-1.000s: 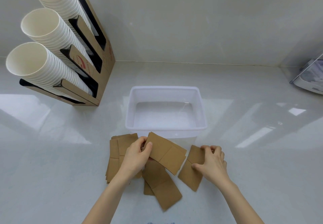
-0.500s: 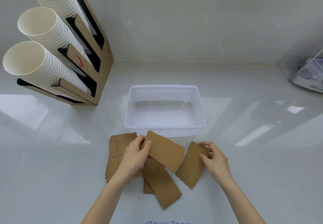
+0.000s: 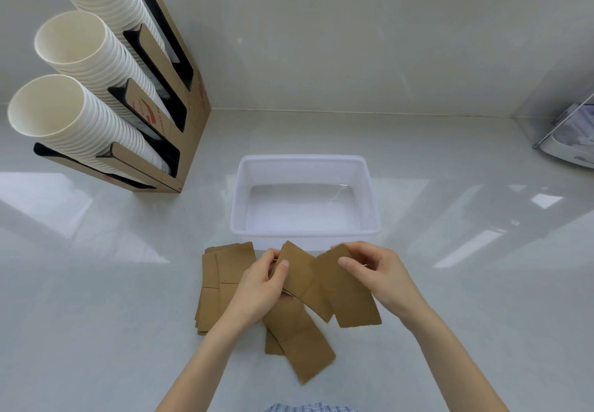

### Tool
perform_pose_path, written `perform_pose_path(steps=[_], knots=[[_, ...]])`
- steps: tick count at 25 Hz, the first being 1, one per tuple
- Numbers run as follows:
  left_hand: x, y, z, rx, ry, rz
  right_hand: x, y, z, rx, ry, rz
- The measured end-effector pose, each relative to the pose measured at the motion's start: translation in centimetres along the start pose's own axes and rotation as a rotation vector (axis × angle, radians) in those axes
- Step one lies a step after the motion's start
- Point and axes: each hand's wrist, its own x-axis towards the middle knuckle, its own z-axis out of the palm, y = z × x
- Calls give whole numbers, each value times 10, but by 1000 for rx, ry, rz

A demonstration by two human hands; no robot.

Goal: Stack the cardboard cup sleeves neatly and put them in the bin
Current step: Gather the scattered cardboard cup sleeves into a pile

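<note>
Several flat brown cardboard cup sleeves lie on the white counter in front of an empty translucent white bin (image 3: 373, 199). My left hand (image 3: 260, 289) grips one sleeve (image 3: 302, 278) by its upper left end. My right hand (image 3: 382, 275) holds another sleeve (image 3: 348, 299) by its top edge, lifted and overlapping the right side of the first. A small stack of sleeves (image 3: 221, 279) rests at the left, partly under my left wrist. Another loose sleeve (image 3: 302, 344) lies nearer me, below both hands.
A cardboard dispenser (image 3: 180, 112) with three slanted columns of white paper cups (image 3: 74, 54) stands at the back left. A white object with a clear cover (image 3: 569, 141) sits at the right edge. The wall runs close behind the bin.
My right hand picked its sleeve up off the counter and carried it left, up against the sleeve in my left hand. My left hand stayed where it was.
</note>
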Motion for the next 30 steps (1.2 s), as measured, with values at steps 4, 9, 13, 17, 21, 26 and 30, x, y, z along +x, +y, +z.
perform_pose_path(steps=[4, 9, 13, 17, 21, 26, 30], knots=[[-1, 3, 6, -29, -29, 14, 8, -7, 21, -149, -71, -51], [0, 5, 9, -51, -57, -7, 15, -8, 32, -260, 0, -133], [-1, 2, 11, -30, -85, 54, 18, -7, 36, -285, 54, -175], [-1, -2, 13, 43, -56, 106, 19, -4, 40, -315, 64, -168], [-2, -2, 13, 49, -43, 126, 20, -3, 41, -322, 47, -171], [-6, -4, -4, 51, 51, 107, 19, 1, 40, -309, 76, -165], [-10, -5, -24, -1, 145, 87, 17, 11, 37, -319, 74, -131]])
